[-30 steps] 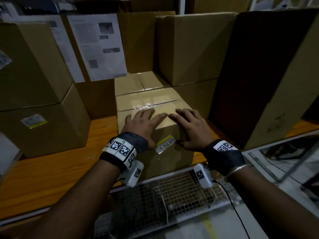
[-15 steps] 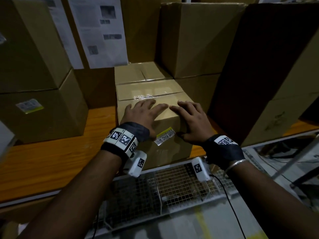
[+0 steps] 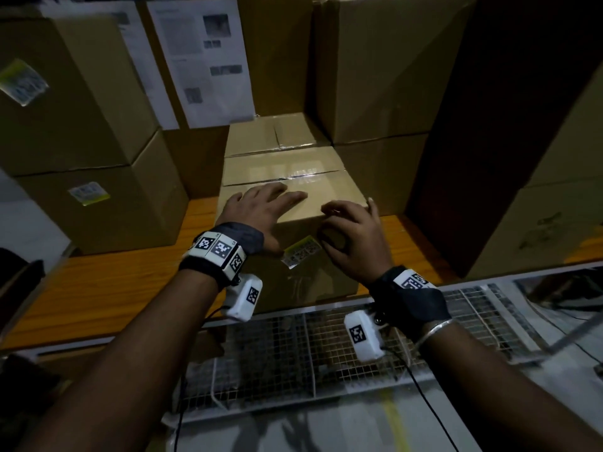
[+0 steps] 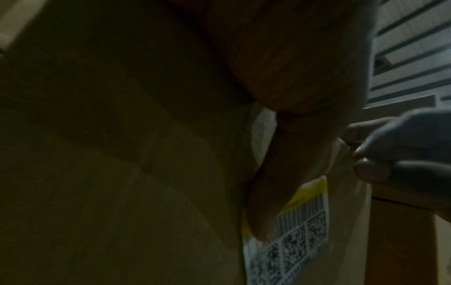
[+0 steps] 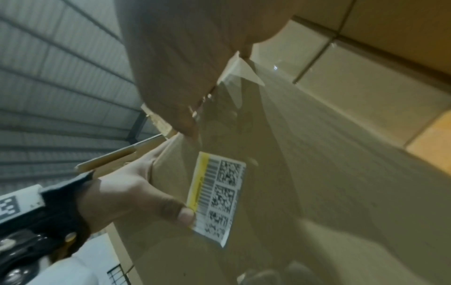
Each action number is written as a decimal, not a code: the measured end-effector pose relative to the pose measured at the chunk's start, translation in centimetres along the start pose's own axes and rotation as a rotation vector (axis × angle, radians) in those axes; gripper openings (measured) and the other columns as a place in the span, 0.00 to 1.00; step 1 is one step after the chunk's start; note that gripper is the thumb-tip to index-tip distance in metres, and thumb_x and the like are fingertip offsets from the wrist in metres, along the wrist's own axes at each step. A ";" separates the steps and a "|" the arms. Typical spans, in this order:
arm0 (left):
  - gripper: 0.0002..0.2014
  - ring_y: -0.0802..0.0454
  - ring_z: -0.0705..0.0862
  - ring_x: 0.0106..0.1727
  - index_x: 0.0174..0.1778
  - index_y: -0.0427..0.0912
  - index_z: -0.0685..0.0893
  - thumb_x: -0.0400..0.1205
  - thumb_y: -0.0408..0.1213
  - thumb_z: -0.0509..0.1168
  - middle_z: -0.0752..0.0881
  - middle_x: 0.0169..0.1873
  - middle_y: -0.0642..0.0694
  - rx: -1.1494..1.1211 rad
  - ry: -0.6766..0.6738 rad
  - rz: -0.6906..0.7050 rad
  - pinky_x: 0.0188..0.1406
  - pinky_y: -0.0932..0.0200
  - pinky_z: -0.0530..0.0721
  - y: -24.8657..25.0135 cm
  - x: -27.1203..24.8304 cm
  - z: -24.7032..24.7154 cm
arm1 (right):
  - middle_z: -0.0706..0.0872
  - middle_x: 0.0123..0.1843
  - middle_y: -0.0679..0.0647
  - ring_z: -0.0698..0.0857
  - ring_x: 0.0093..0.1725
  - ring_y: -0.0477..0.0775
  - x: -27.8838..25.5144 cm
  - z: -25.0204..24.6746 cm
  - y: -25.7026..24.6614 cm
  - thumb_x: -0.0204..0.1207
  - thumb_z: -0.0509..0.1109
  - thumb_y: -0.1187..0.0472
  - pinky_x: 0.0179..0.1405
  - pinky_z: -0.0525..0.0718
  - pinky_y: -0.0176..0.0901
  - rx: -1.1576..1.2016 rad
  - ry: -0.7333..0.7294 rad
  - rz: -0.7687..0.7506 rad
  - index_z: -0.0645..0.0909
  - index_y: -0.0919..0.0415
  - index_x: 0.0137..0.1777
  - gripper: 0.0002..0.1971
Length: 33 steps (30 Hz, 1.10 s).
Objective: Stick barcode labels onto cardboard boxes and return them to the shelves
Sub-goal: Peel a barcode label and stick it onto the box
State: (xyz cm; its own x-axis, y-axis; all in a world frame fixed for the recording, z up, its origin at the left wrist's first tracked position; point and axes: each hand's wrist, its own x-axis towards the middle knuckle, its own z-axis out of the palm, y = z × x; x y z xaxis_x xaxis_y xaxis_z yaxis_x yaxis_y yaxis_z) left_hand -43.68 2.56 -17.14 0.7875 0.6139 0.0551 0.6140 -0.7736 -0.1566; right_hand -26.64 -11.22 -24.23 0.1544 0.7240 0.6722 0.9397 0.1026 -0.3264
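The box (image 3: 293, 203) sits at the front edge of the wooden shelf (image 3: 107, 282), label (image 3: 301, 251) on its near face. Left hand (image 3: 261, 210) lies flat on the box top, fingers straight, thumb touching the label's edge. Right hand (image 3: 354, 236) is at the box's near right corner, fingers curled; whether its grip holds anything, I cannot tell.

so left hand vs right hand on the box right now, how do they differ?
Left hand lies flat on the box top, fingers straight; right hand has its fingers curled, knuckles raised at the top front edge. Left thumb touches the barcode label's edge; right thumb sits beside the label, contact unclear. Shared: both are at the box's near top edge, either side of the label, each with a black wristband.
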 end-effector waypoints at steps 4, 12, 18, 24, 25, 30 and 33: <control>0.60 0.43 0.63 0.81 0.79 0.75 0.47 0.58 0.59 0.81 0.57 0.83 0.52 -0.004 -0.016 0.002 0.72 0.34 0.72 0.1 -0.1 -0.3 | 0.83 0.70 0.52 0.79 0.71 0.54 -0.2 0.5 0.1 0.71 0.81 0.56 0.79 0.57 0.82 0.031 0.006 0.015 0.90 0.51 0.51 0.10; 0.61 0.42 0.65 0.80 0.79 0.75 0.47 0.57 0.60 0.82 0.58 0.83 0.53 0.012 -0.024 -0.005 0.71 0.35 0.73 0.2 0.0 -0.3 | 0.82 0.70 0.58 0.78 0.73 0.61 -0.5 1.2 0.3 0.62 0.87 0.59 0.79 0.54 0.84 0.007 -0.003 -0.016 0.92 0.49 0.50 0.16; 0.61 0.43 0.65 0.79 0.79 0.76 0.47 0.56 0.61 0.82 0.58 0.83 0.53 0.015 -0.026 -0.013 0.71 0.38 0.74 0.2 0.1 -0.2 | 0.82 0.70 0.61 0.77 0.74 0.65 -0.6 1.6 0.5 0.60 0.89 0.59 0.77 0.53 0.86 0.004 0.006 -0.050 0.92 0.50 0.50 0.17; 0.62 0.44 0.64 0.80 0.79 0.75 0.47 0.56 0.58 0.83 0.57 0.83 0.54 -0.004 -0.028 -0.015 0.72 0.36 0.73 0.1 0.3 -0.1 | 0.82 0.68 0.61 0.77 0.73 0.65 -0.5 1.8 0.2 0.60 0.88 0.58 0.76 0.54 0.87 0.001 0.033 -0.039 0.91 0.51 0.48 0.16; 0.62 0.44 0.64 0.80 0.79 0.75 0.47 0.56 0.59 0.83 0.57 0.83 0.54 -0.006 -0.030 -0.014 0.73 0.36 0.72 0.1 0.3 -0.1 | 0.82 0.68 0.61 0.77 0.73 0.65 -0.5 1.8 0.1 0.60 0.88 0.58 0.77 0.53 0.86 -0.006 0.034 -0.034 0.91 0.51 0.48 0.16; 0.62 0.43 0.64 0.80 0.79 0.76 0.47 0.55 0.60 0.82 0.57 0.83 0.54 -0.006 -0.029 -0.008 0.71 0.36 0.74 0.0 0.4 0.0 | 0.82 0.68 0.61 0.77 0.73 0.66 -0.5 2.0 -0.3 0.60 0.88 0.56 0.77 0.51 0.85 -0.051 0.022 -0.024 0.90 0.50 0.49 0.17; 0.62 0.42 0.64 0.80 0.79 0.76 0.46 0.55 0.61 0.82 0.57 0.83 0.53 -0.008 -0.033 -0.003 0.71 0.35 0.74 0.0 0.4 0.0 | 0.82 0.68 0.61 0.76 0.74 0.66 -0.6 2.0 -0.5 0.60 0.88 0.59 0.77 0.49 0.84 -0.051 0.036 -0.022 0.88 0.52 0.50 0.18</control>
State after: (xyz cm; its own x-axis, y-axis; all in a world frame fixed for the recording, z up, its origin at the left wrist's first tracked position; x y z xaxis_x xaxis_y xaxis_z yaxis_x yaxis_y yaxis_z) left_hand -43.40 2.81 -17.07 0.7835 0.6210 0.0234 0.6170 -0.7728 -0.1485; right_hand -27.79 -10.36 -25.83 0.1433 0.6969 0.7027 0.9571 0.0830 -0.2775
